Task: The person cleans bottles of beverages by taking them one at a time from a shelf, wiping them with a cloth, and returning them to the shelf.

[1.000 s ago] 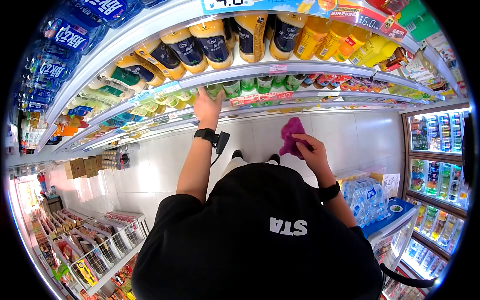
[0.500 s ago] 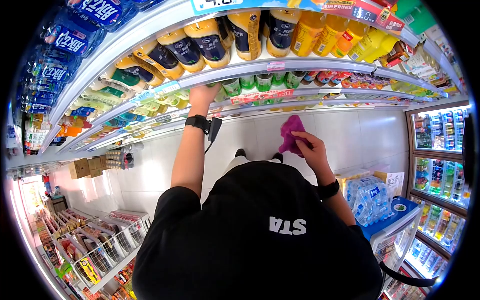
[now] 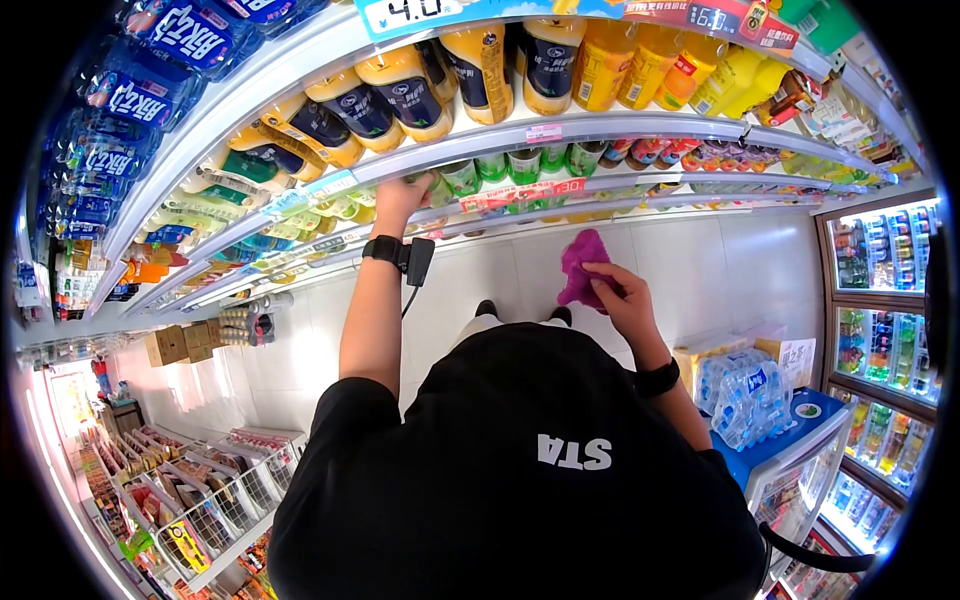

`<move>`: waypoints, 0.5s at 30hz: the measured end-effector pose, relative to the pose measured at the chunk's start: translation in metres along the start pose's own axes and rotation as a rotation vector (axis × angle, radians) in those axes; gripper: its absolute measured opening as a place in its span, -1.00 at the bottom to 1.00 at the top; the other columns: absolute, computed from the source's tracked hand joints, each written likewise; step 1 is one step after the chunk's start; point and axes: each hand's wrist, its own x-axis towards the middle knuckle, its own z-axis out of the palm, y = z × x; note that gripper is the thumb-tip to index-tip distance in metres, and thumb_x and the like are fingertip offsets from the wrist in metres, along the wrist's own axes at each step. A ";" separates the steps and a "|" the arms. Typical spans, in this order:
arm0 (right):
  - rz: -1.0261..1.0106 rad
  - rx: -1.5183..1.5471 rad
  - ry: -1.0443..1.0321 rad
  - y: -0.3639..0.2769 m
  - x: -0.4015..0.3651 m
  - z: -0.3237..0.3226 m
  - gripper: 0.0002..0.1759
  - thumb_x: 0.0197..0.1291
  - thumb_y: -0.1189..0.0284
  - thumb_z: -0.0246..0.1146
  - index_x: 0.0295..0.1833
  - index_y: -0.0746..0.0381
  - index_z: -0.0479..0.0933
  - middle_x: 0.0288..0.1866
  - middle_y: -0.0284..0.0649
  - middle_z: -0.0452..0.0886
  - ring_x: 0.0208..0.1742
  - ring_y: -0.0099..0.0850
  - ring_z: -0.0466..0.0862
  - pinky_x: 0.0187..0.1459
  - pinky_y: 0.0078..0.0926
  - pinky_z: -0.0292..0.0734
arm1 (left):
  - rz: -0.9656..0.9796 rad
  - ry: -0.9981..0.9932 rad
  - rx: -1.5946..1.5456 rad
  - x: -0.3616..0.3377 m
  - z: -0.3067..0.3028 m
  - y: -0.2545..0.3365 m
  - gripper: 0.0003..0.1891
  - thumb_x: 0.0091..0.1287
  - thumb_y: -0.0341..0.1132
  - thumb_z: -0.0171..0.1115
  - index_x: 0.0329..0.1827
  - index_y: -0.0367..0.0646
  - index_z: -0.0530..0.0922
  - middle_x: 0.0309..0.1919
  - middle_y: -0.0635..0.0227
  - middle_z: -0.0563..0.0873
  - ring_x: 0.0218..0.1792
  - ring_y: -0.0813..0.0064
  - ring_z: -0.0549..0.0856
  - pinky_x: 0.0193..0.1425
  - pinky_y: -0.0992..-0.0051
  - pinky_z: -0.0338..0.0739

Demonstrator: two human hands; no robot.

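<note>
My left hand [image 3: 402, 197] reaches under the edge of an upper shelf into a lower row of drinks. Its fingers look curled, but the shelf edge partly hides them, and what they hold cannot be made out. Just right of it stands a green-labelled bottle [image 3: 460, 178], with several more green bottles beside that. A crumpled purple cloth [image 3: 582, 268] hangs from my right hand [image 3: 622, 297], pinched between thumb and fingers above the floor, away from the shelves.
Orange-yellow drink bottles [image 3: 405, 92] fill the shelf above, with blue-labelled bottles [image 3: 130, 95] at far left. Lit fridges [image 3: 885, 345] line the right side. A wrapped pack of water bottles [image 3: 745, 395] sits on a blue-topped freezer [image 3: 735, 460]. Cardboard boxes [image 3: 180, 343] and wire racks [image 3: 225, 505] are at left.
My left hand has shifted slightly down and left, and more of its fingers now show. The view has turned slightly. My right hand still holds the purple cloth in about the same spot.
</note>
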 end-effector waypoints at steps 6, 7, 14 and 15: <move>-0.012 -0.001 0.009 -0.003 -0.001 0.001 -0.70 0.35 0.64 0.16 0.14 0.28 0.63 -0.14 -0.36 0.67 -0.20 -0.66 0.61 -0.18 -0.70 0.55 | -0.015 0.011 0.061 -0.005 -0.005 0.003 -0.65 0.20 -0.21 0.44 -0.16 -0.34 0.63 -0.60 0.25 0.72 -0.62 0.45 0.73 -0.45 0.45 0.64; -0.010 -0.002 0.009 -0.003 -0.001 0.001 -0.70 0.35 0.64 0.16 0.14 0.28 0.63 -0.14 -0.36 0.67 -0.20 -0.66 0.61 -0.18 -0.70 0.55 | 0.008 0.015 0.105 -0.004 -0.006 0.003 -0.65 0.20 -0.20 0.44 -0.16 -0.35 0.63 -0.59 0.24 0.72 -0.62 0.43 0.73 -0.43 0.43 0.65; 0.011 0.007 0.017 -0.005 -0.002 0.001 -0.71 0.34 0.65 0.16 0.12 0.29 0.64 -0.14 -0.32 0.69 -0.17 -0.63 0.62 -0.13 -0.66 0.57 | 0.025 0.079 0.138 0.000 0.001 -0.010 -0.63 0.21 -0.21 0.44 -0.10 -0.36 0.61 -0.53 0.22 0.74 -0.61 0.40 0.74 -0.43 0.42 0.66; -0.015 -0.006 0.013 -0.003 -0.002 0.001 -0.70 0.36 0.64 0.15 0.14 0.29 0.63 -0.14 -0.36 0.67 -0.20 -0.66 0.60 -0.17 -0.70 0.54 | 0.026 0.078 0.138 0.001 0.003 -0.008 -0.63 0.21 -0.21 0.44 -0.10 -0.36 0.61 -0.53 0.22 0.74 -0.61 0.40 0.74 -0.43 0.42 0.66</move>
